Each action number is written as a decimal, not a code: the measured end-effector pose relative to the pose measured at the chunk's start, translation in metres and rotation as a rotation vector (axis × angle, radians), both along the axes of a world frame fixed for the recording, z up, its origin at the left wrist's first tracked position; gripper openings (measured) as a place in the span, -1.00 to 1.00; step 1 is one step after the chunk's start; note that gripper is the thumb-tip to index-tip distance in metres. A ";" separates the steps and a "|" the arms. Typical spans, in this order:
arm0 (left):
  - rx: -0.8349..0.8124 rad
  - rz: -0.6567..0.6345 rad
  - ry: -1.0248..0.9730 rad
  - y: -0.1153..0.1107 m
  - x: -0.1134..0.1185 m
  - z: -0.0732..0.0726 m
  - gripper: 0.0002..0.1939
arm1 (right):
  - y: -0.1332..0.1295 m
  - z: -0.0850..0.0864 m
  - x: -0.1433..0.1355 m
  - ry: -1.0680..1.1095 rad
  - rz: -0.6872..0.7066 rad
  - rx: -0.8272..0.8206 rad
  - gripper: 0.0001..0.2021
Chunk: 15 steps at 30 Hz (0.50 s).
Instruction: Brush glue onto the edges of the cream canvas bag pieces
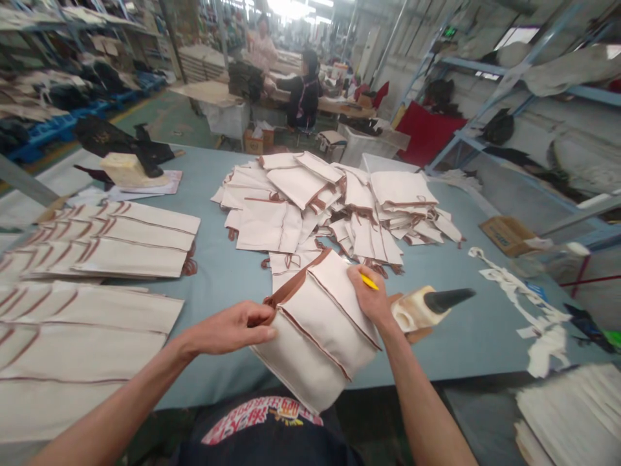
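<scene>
A cream fabric bag (323, 323) with brown trim is tilted at the table's front edge, between my two hands. My left hand (240, 327) pinches its brown-trimmed corner on the left side. At the bag's upper right lies my right hand (371, 294), closed around a yellow tool (369, 281) whose tip pokes out past the fingers. Just beyond the bag, a loose heap of similar cream bags (315, 194) covers the middle of the table. The fingertips of my right hand are partly hidden.
Overlapping stacks of cream bags (136, 239) lie at the left. A cream block with a dark cone (420, 310) stands right of my right hand. White scraps (548, 349) and a cardboard box (507, 234) lie further right. Two people (305, 94) are in the background.
</scene>
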<state>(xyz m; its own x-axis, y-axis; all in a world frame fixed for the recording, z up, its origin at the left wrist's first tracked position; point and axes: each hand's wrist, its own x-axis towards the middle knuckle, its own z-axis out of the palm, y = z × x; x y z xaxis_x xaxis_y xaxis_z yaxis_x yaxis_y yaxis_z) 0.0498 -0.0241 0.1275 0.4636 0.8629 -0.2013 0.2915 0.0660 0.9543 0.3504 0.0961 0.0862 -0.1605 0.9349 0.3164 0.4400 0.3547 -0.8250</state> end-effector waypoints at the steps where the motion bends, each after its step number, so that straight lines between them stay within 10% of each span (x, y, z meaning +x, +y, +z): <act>1: -0.014 -0.050 -0.002 0.000 0.002 0.000 -0.48 | 0.001 0.000 -0.001 -0.007 -0.006 0.025 -0.50; 8: 0.159 -0.042 0.199 -0.018 0.023 0.017 -0.78 | -0.024 0.010 0.007 -0.077 -0.088 0.366 -0.63; 15: 0.430 0.091 0.221 -0.035 0.027 0.012 -0.44 | -0.075 0.042 0.018 -0.181 0.130 0.774 -0.75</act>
<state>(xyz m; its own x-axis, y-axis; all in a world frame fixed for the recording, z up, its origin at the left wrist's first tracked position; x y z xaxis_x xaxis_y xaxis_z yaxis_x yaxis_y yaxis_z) 0.0767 -0.0592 0.1391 0.3685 0.9245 0.0973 0.5013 -0.2858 0.8167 0.3685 0.0210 0.1279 -0.3637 0.4315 0.8255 0.4593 0.8541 -0.2441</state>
